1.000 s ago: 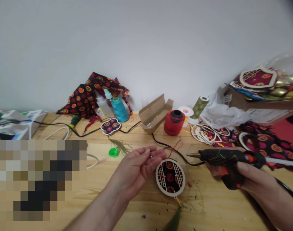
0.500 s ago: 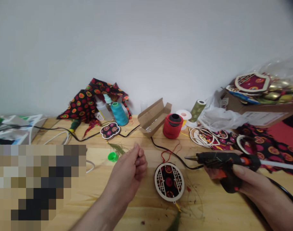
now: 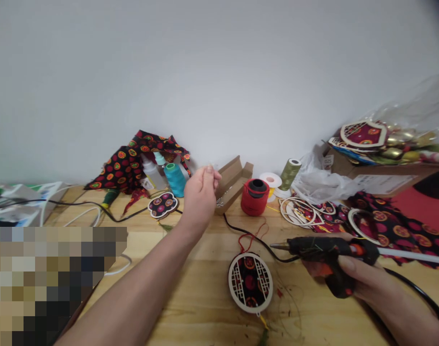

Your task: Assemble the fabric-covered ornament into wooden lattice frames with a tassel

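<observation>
My right hand (image 3: 349,266) grips a black glue gun (image 3: 320,247) with a white glue stick in its back; its nozzle points left. My left hand (image 3: 203,190) is raised beside the small open cardboard box (image 3: 234,182), fingers curled together; whatever is between them, if anything, is too small to make out. Between my arms lies a round ornament (image 3: 250,283) with a pale lattice frame over dark patterned cloth, a red cord at its top and a green tassel below. Small shiny bits show inside the box.
A red thread spool (image 3: 254,199), a teal thread cone (image 3: 175,180) and an olive spool (image 3: 290,174) stand at the back. A flower-shaped ornament (image 3: 163,205) lies left. Patterned cloth (image 3: 403,226) and a filled carton (image 3: 378,178) are right. A black cable crosses the table.
My left hand has moved up and away from me to the cardboard box. The green cap near it is now hidden. The glue gun stays in my right hand.
</observation>
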The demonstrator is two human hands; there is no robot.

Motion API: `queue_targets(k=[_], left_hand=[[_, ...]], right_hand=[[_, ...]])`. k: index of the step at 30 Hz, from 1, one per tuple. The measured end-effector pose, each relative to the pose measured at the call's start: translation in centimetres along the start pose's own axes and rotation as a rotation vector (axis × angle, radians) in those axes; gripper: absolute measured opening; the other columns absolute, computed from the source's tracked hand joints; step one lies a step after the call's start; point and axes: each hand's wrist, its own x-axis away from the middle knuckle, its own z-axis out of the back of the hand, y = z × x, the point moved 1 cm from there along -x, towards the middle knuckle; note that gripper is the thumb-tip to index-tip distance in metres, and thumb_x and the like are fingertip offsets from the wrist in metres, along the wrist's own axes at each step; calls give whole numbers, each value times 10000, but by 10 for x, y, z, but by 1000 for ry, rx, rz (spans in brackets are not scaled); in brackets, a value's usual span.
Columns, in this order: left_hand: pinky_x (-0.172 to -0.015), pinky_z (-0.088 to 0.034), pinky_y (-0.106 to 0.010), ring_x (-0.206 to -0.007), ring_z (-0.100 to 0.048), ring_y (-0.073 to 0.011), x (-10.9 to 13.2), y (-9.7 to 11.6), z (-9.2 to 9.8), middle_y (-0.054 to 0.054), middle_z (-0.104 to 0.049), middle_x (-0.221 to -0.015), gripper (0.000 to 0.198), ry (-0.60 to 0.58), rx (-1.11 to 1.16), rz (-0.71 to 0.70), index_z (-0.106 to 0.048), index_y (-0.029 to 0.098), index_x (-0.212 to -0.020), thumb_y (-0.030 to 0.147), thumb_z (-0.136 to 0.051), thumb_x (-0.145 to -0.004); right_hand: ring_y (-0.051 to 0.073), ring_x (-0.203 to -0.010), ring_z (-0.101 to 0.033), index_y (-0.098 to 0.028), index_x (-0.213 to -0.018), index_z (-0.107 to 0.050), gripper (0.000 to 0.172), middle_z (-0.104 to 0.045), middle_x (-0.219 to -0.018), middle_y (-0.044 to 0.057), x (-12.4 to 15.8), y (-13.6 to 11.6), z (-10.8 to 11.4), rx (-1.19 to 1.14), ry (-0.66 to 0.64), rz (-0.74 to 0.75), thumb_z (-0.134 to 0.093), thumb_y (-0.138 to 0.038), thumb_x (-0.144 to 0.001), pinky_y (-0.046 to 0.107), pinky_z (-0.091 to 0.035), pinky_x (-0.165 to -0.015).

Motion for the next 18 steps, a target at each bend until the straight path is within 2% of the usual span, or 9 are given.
queue_targets(k=[5,10,13,18], left_hand=[[-648,-387,-234,-645,-508,-130,-12,-6,-6,14,-534,-641,295,-25,-152,-96,-541,207,-662,231,-420,-930],[-879,-391,-285,-943,-590,-170,-15,-9,-9,-54,-680,-938,277,-104,-278,-170,-546,210,-714,233,-384,-937],[-928,-393,-322,-1010,-601,-191,-16,-12,-9,-66,-702,-1009,286,-139,-337,-179,-576,209,-765,279,-366,-947],[-972,-391,-361,-1081,-591,-220,-17,-16,-8,-62,-718,-987,287,-141,-413,-185,-617,208,-845,314,-369,-942]], right_hand=[[258,-618,-620,-207,-662,-682,343,-647,-599,54,1,1,1,-32,10,-21,-693,-549,-683,394,-550,-638],[290,-674,-649,-191,-773,-694,344,-674,-641,70,5,8,4,-27,65,-74,-707,-524,-686,418,-563,-642],[280,-670,-648,-189,-805,-698,374,-673,-635,67,4,12,6,-47,71,-64,-733,-534,-663,410,-564,-658],[254,-637,-636,-188,-808,-708,381,-669,-628,64,5,13,7,-108,51,-67,-758,-529,-646,363,-558,-590]])
